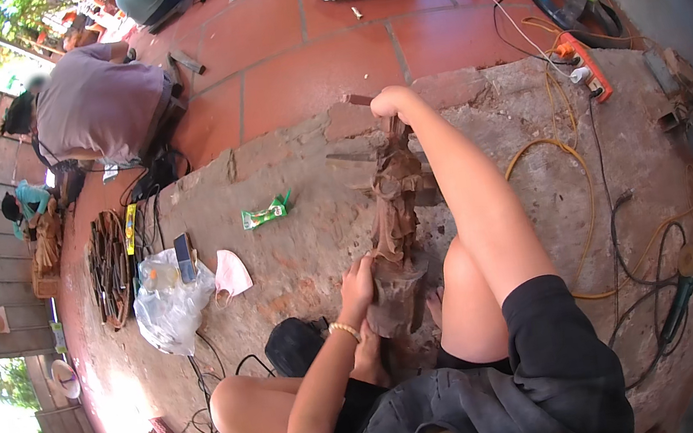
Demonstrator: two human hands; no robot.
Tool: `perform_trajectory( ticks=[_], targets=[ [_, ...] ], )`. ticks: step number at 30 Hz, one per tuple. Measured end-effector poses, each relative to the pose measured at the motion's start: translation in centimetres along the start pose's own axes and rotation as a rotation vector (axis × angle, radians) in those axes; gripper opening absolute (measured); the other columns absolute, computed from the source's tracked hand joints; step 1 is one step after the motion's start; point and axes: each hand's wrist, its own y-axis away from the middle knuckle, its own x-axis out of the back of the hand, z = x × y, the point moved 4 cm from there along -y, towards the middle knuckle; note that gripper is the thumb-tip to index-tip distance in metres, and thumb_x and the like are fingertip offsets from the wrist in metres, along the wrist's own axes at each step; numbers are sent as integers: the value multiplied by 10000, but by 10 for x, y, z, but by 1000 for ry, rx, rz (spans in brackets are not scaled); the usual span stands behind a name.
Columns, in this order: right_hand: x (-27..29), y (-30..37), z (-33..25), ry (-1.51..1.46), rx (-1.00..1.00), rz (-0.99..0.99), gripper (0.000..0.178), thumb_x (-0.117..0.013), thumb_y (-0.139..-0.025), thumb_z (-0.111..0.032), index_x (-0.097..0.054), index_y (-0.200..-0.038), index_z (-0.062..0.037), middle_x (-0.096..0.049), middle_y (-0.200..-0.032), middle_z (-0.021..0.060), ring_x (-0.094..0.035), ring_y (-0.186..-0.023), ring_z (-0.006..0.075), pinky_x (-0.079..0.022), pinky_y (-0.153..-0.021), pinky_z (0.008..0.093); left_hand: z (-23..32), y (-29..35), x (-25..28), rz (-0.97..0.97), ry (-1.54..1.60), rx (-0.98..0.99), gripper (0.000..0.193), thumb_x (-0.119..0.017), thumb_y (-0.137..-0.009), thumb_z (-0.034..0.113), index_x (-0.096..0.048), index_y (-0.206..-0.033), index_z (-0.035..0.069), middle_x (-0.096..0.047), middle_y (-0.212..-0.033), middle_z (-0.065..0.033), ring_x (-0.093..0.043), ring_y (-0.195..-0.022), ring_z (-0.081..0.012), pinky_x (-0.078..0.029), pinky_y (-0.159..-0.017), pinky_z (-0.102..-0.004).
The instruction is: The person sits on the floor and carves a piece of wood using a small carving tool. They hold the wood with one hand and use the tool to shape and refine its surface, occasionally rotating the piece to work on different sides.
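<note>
Dark shirt (473, 404); my left hand (357, 287) touching brown wood (394, 187), right hand (397, 102) near far edge of slab (303, 254); can't tell grips.

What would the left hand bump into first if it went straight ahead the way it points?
Probably the rough brown piece: the left hand points up and slightly right at its near part and may already touch it; depth is unclear.

A gnarled brown piece of wood (393, 196) lay on a rough brown concrete slab (284, 158), before the person (483, 411). To its left was a shiny green packet (264, 215); farther left, a pink cloth mask (231, 272) beside a clear plastic bag (169, 315) with a flat dark phone (184, 259) on top. Rightward lay a looped yellow cord (543, 142).
</note>
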Motion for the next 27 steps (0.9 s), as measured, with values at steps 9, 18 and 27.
perform_trajectory(
  ticks=[9,18,27],
  targets=[
    [-9,-23,-3,64,127,3,392,-521,-590,-61,-586,-952,75,-512,-1083,287,-516,-1024,362,-430,-813,364,59,51,-34,550,-348,-312,855,-730,-597,404,-337,-1218,-33,-397,-1211,-245,-399,-1122,-369,-344,-927,-393],
    [-5,-40,18,7,6,149,407,-476,-767,-189,-519,-1125,0,-451,-1226,182,-439,-1128,365,-373,-864,522,73,51,-46,613,-411,-332,854,-768,-560,391,-369,-1185,-32,-428,-1193,-231,-436,-1100,-348,-370,-910,-368],
    [27,24,-18,221,493,744,341,-482,-830,-350,-515,-1093,-136,-525,-1022,106,-566,-890,336,-446,-741,468,66,53,-46,739,-404,-375,854,-766,-499,474,-440,-1134,5,-428,-1203,-230,-440,-1093,-365,-385,-891,-404]
  ],
)
